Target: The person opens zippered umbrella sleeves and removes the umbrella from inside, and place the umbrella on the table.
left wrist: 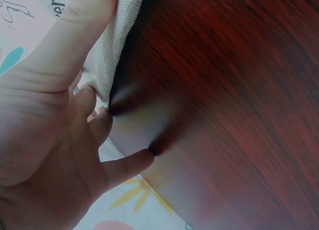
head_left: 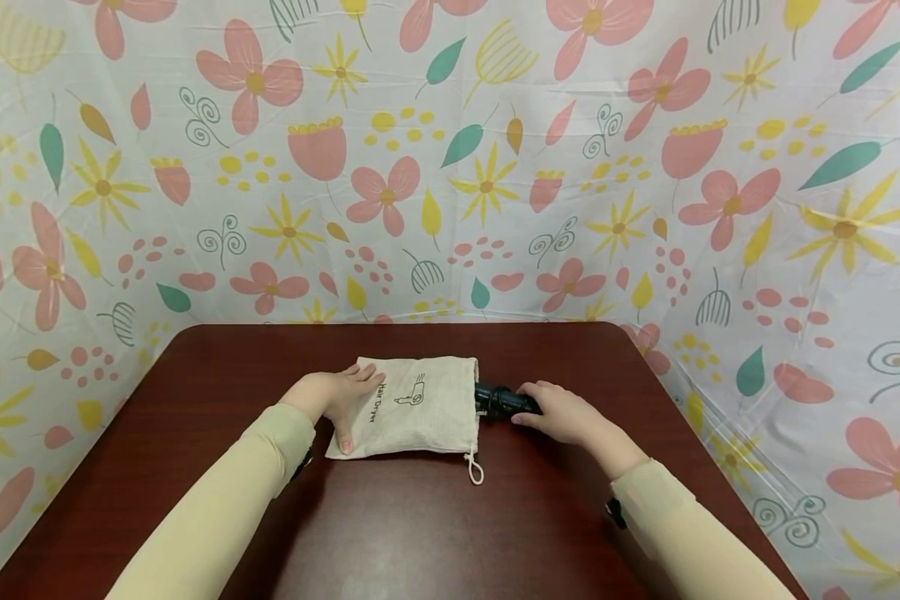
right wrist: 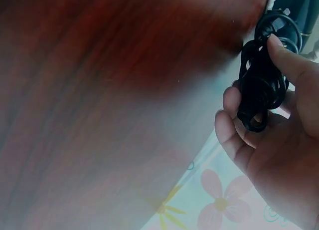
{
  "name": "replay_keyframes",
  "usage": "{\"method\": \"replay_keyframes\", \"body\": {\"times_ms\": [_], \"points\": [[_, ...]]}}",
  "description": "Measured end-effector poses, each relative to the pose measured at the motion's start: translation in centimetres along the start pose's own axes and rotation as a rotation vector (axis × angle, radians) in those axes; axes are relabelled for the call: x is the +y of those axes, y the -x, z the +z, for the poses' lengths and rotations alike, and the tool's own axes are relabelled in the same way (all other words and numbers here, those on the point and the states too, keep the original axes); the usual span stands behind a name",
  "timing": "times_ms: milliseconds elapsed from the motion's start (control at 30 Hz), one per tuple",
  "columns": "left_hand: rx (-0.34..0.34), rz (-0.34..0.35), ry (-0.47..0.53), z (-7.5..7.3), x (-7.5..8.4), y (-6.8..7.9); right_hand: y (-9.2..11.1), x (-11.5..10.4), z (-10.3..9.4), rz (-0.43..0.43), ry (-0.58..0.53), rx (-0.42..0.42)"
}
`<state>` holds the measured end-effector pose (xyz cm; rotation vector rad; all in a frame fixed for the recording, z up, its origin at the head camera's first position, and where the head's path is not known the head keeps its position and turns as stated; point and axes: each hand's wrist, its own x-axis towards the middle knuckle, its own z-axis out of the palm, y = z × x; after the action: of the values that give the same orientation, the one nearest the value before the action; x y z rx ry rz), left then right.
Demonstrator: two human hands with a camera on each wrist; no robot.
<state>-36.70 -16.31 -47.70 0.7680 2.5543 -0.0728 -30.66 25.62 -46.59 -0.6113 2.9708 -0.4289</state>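
Observation:
A cream cloth drawstring bag [head_left: 438,425], printed "Hair Dryer" with a small dryer drawing, lies flat on the table. My left hand [head_left: 335,398] rests spread over its left end, thumb at the near corner and fingers toward the far one. In the left wrist view the little finger reaches past the cloth to the tabletop. A black hair dryer [head_left: 486,397] sticks out of the bag's mouth on the right; the rest is hidden inside. My right hand [head_left: 567,414] grips its protruding end, where a bundled black cord [right wrist: 263,88] lies between thumb and fingers.
The dark reddish wooden table [head_left: 390,533] has rounded far corners. A white drawstring loop [head_left: 476,472] hangs from the near corner of the bag's mouth. Behind and beside the table hangs a flower-printed curtain [head_left: 450,208].

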Motion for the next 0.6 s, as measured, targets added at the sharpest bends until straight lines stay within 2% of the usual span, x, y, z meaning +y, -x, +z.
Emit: {"method": "replay_keyframes", "body": {"times_ms": [167,267,500,600], "points": [[-0.010,-0.010,-0.024,-0.3,0.3,0.5,0.6,-0.2,0.1,0.007,0.000,0.008],[-0.024,-0.012,-0.001,-0.9,1.0,1.2,0.8,-0.3,0.2,0.004,-0.001,0.017],[0.003,0.011,0.017,0.0,0.0,0.1,1.1,-0.4,0.0,-0.014,-0.010,0.024],[0.001,0.000,0.003,-0.1,0.3,0.3,1.0,-0.2,-0.1,-0.020,0.001,0.024]]}}
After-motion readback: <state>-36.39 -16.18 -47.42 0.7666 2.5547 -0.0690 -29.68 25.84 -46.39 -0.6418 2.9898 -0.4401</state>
